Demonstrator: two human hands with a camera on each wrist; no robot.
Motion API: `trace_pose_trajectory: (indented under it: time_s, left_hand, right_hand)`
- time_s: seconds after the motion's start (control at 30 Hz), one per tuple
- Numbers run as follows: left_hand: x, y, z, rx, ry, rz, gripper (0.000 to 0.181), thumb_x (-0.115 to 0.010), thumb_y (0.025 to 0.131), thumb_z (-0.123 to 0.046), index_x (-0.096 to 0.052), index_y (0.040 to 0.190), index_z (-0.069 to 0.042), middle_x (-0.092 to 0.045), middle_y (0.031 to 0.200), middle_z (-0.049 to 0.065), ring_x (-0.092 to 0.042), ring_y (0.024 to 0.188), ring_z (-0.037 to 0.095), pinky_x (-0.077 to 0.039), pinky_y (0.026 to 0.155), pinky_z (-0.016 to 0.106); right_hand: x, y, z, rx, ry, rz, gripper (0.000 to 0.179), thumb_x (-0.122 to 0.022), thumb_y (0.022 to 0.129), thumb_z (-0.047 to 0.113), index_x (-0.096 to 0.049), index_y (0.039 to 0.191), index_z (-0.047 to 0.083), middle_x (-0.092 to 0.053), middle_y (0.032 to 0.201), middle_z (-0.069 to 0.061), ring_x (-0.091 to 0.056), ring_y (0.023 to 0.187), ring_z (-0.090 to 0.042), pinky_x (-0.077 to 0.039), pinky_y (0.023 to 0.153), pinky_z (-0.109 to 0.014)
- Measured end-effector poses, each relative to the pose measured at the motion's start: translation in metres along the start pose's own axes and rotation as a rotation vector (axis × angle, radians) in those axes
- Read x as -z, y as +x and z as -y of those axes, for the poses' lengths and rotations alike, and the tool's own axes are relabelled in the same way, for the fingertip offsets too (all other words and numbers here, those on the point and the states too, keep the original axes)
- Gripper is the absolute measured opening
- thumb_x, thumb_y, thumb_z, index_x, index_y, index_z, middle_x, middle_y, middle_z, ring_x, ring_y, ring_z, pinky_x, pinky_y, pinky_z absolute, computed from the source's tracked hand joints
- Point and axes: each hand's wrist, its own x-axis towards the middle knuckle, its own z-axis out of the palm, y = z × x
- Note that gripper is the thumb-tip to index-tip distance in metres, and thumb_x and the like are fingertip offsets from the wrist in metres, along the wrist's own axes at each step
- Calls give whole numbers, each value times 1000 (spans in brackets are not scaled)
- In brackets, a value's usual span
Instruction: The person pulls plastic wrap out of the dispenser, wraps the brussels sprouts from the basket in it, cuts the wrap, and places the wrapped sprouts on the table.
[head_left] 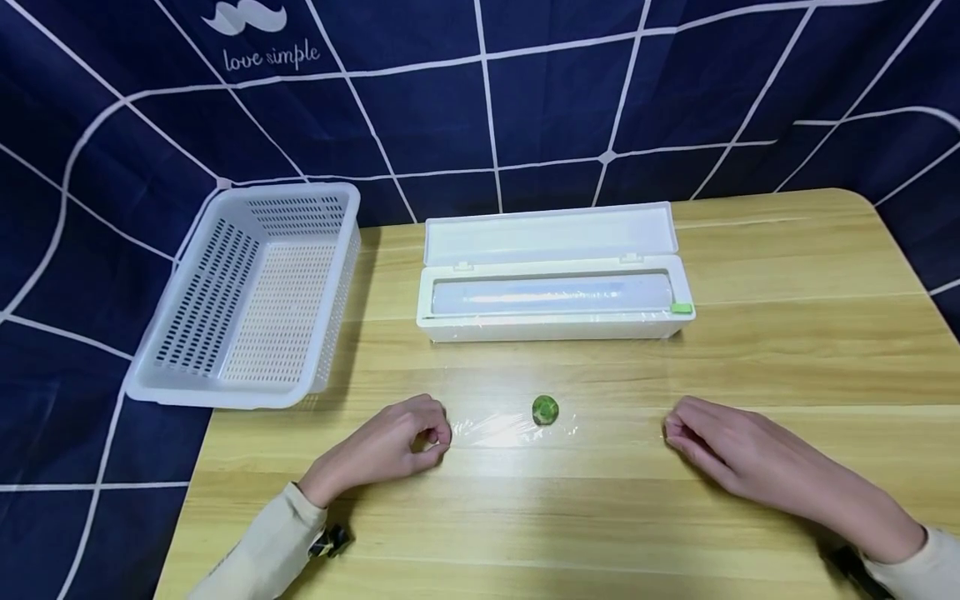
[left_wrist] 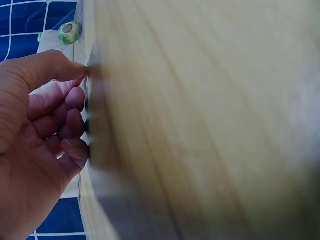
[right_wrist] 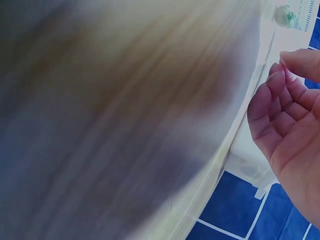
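A sheet of clear plastic wrap point(head_left: 495, 428) stretches from the white dispenser box point(head_left: 555, 330) toward the person, showing mostly by its glare. My left hand point(head_left: 393, 442) pinches the sheet's near left corner between thumb and forefinger. At the near right corner, my right hand point(head_left: 735, 450) pinches it likewise; the film at its fingertips is barely visible. Between the hands sits a small round green fruit or vegetable point(head_left: 545, 410), with a brownish centre in the left wrist view. Whether it lies on or under the wrap, I cannot tell. Inside the box is the roll point(head_left: 551, 295).
The dispenser's lid point(head_left: 551, 233) is flipped back, and a green slider point(head_left: 681, 308) sits at its right end. A white perforated basket point(head_left: 330, 333) stands at the back left. Behind the wooden table point(head_left: 795, 333) hangs a dark blue gridded cloth point(head_left: 420, 100).
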Motion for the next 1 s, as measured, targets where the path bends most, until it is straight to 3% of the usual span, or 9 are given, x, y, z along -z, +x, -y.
trace_pose_trajectory:
  time_s: [0.43, 1.0]
  left_hand:
    - [6, 1, 4, -5, -103, -13, 25, -74, 94, 3, -64, 94, -20, -57, 90, -15, -58, 86, 8, -53, 74, 24]
    - [10, 6, 5, 16, -126, -92, 15, -73, 97, 0, -70, 98, -14, -61, 93, -11, -58, 86, 8, -55, 75, 28]
  right_hand:
    - [4, 3, -3, 2, -3, -7, 42, -80, 95, 1, -53, 100, 32, -41, 91, 23, -43, 76, 7, -33, 66, -11]
    - [7, 5, -8, -75, 43, -7, 43, -83, 94, 2, -55, 103, 33, -47, 91, 23, -48, 80, 4, -36, 67, -15]
